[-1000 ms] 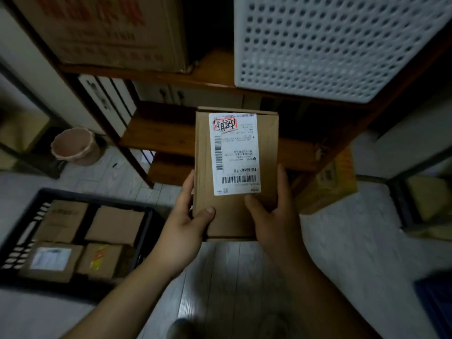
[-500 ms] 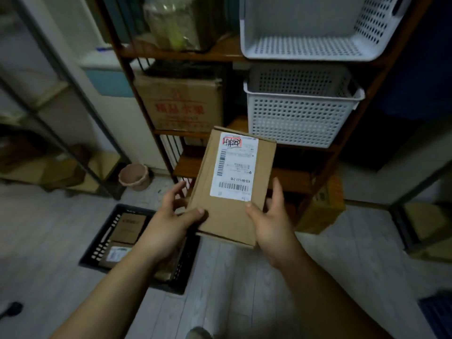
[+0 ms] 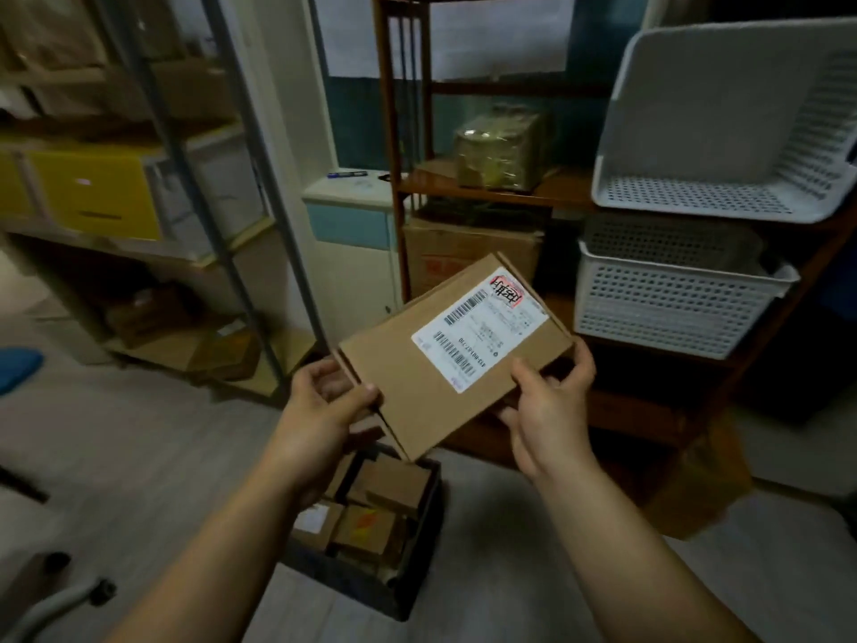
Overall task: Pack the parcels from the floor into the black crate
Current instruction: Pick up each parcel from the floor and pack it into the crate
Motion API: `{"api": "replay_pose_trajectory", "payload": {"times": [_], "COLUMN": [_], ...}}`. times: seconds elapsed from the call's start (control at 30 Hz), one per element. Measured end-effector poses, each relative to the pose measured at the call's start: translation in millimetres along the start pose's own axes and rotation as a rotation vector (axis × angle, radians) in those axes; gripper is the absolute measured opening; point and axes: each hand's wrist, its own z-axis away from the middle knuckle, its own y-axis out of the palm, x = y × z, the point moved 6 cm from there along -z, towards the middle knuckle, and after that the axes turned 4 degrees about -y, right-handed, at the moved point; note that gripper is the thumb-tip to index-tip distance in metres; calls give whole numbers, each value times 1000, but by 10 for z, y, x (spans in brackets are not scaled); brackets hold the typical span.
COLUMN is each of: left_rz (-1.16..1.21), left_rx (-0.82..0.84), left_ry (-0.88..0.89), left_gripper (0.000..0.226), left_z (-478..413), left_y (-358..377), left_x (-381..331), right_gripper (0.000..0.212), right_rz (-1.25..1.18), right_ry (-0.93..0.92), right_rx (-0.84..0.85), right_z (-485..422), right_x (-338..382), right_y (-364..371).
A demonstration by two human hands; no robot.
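Observation:
I hold a flat brown cardboard parcel (image 3: 417, 382) with a white shipping label, tilted with its labelled end up to the right, at chest height. My left hand (image 3: 324, 406) grips its lower left corner and my right hand (image 3: 547, 410) grips its right edge. Directly below, on the floor, stands the black crate (image 3: 408, 596), which holds several brown parcels (image 3: 394, 484), partly hidden by my left forearm.
A wooden shelf unit (image 3: 394, 187) stands straight ahead, carrying white perforated baskets (image 3: 672, 308) and cardboard boxes. A metal rack (image 3: 222, 225) with yellow drawers is at the left. A brown box (image 3: 695, 494) lies on the floor at the right, a chair base at bottom left.
The view has lifted and swung left. The parcel has turned clockwise, its labelled end now up right, and it sits over the crate, which now appears beneath my hands.

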Motion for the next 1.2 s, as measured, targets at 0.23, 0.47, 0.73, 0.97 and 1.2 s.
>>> {"api": "replay_pose_trajectory", "payload": {"times": [0.23,0.47,0.73,0.97,1.2], "left_rz": [-148,-237,-374,-448,-505], "left_rx": [-10,-151,49,43,1], "left_ry": [101,193,78,-1,-10], "left_gripper": [54,48,72,68,60], "left_z": [-307,-694,-1290,-2145,-2982], "left_y": [-1325,-2106,-2333,-2500,-2696], "left_x": [-181,-336,-243,-357,-256], "right_gripper": [47,54,60,52,45], "right_rz": [227,478,618,615,583], "right_ry": [-39,-57,-61,-82,10], "right_rx": [29,205,224,328,362], "right_z": [438,667,274,-363,-819], "right_x": [-720,-1226,-1683,-2096,-2595], "right_y": [934,1592,2031,2472,2805]}}
